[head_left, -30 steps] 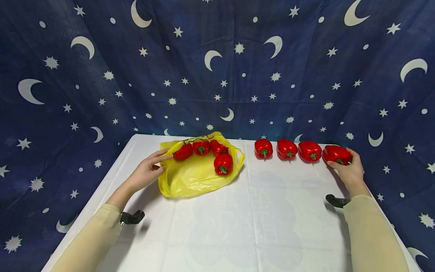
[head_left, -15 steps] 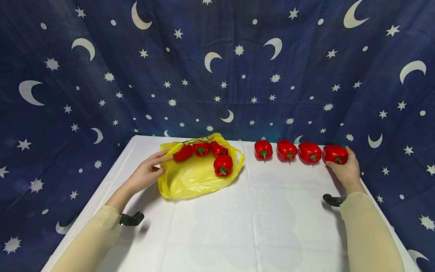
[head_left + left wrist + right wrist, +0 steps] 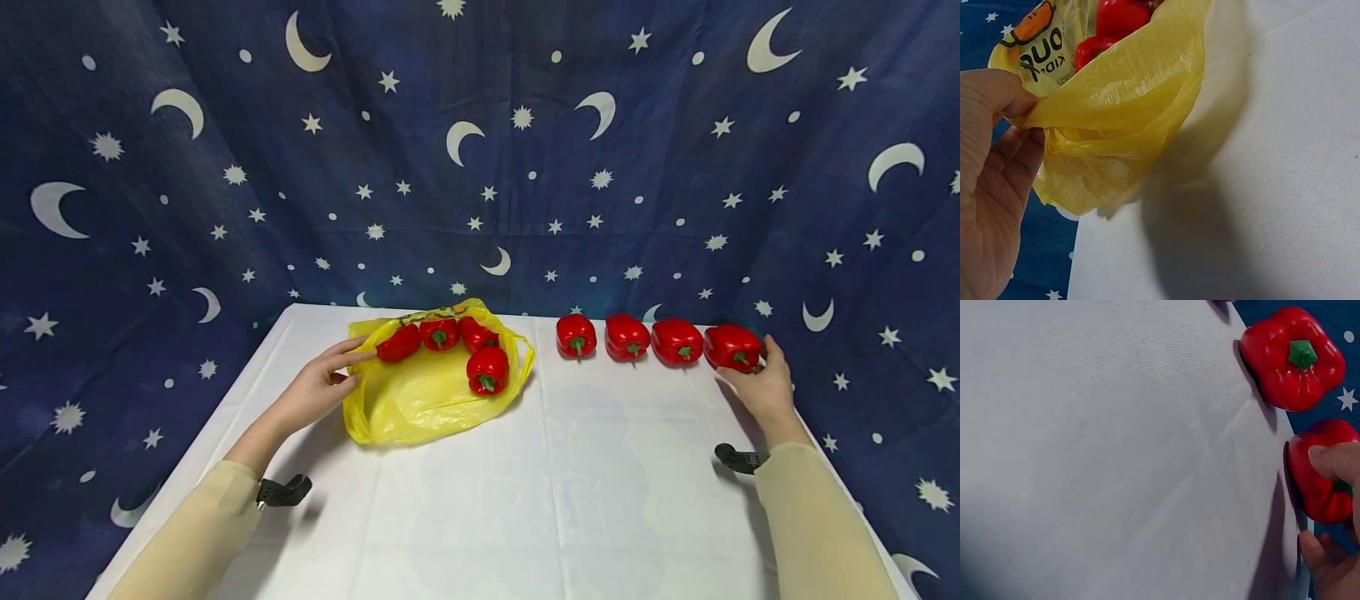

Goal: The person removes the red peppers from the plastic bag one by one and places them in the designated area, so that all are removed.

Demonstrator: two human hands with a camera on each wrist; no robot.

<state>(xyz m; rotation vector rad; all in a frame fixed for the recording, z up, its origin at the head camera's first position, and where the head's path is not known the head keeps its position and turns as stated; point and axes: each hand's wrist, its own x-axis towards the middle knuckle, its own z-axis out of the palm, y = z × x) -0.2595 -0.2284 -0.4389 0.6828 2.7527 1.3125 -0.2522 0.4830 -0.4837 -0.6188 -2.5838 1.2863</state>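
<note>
While the left hand [image 3: 317,393] pinches the yellow plastic bag [image 3: 416,412] by its left rim, the right hand [image 3: 765,393], nearer the endmost red bell pepper [image 3: 731,342], holds it between thumb and fingers; pepper sits well right of the bag.

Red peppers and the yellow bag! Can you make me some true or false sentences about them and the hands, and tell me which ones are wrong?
1. Four red peppers show inside the yellow bag. True.

2. Nobody is touching the bag. False: the left hand pinches its edge.

3. The right hand touches the rightmost pepper. True.

4. Six peppers are outside the bag. False: there are four.

5. The bag is tied shut. False: it is open, and you can see the peppers in it.

6. The back cloth has moons and stars on it. True.
</note>
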